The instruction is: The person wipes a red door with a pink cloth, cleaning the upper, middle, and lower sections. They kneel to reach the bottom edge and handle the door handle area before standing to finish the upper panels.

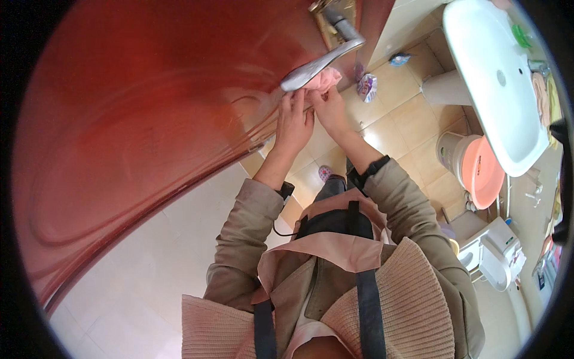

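A crumpled pink cloth is bunched just below the metal lever handle of a glossy red-brown door. My right hand grips the cloth from below, its fingers curled into the folds. Close beside it, my left hand has its fingers on the cloth's left side, near the rounded end of the lever. The lever hides part of the cloth and some left fingertips. Behind the lever, a brass-coloured plate is fixed to the door.
To the right, a white pedestal washbasin stands over a tan tiled floor. An orange basin rests by a bucket below it. Packets, one purple and white, one blue, lie near the wall. A white squat appliance or fixture sits farther right.
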`<state>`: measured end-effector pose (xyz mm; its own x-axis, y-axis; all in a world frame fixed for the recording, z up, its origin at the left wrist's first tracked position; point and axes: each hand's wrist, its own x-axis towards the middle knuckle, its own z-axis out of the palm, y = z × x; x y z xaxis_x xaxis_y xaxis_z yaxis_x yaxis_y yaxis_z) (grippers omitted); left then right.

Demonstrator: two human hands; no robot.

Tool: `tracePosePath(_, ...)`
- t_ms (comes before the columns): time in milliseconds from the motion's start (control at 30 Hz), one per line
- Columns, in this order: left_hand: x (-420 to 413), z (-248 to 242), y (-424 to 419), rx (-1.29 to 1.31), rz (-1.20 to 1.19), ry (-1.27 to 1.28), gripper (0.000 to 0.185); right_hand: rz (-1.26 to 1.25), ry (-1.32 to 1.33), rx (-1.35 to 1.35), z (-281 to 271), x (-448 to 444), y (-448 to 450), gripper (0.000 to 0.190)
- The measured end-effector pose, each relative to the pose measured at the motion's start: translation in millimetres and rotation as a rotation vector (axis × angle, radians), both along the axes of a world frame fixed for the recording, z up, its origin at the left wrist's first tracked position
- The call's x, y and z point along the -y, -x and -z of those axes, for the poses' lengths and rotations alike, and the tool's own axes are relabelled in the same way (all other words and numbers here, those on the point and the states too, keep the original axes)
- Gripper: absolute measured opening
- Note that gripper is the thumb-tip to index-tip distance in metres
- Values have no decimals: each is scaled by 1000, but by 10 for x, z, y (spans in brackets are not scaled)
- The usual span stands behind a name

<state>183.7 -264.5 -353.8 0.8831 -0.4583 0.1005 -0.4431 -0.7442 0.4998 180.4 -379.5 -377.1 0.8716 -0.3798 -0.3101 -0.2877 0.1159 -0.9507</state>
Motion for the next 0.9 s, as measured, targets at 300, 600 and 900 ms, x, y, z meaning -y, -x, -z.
tracePosePath(300, -662, -275, 502, 144, -210, 15, 67, 116, 77, 472, -178, -846, 257, 19)
tracePosePath(600, -865, -94, 554, -11, -236, 136, 72, 48, -203, 231, -164, -954, 242, 21)
tracePosePath(900, -1195, -110, 703, 90, -354, 275, 55, -133, 316, 507, -406, -1260, 355, 16)
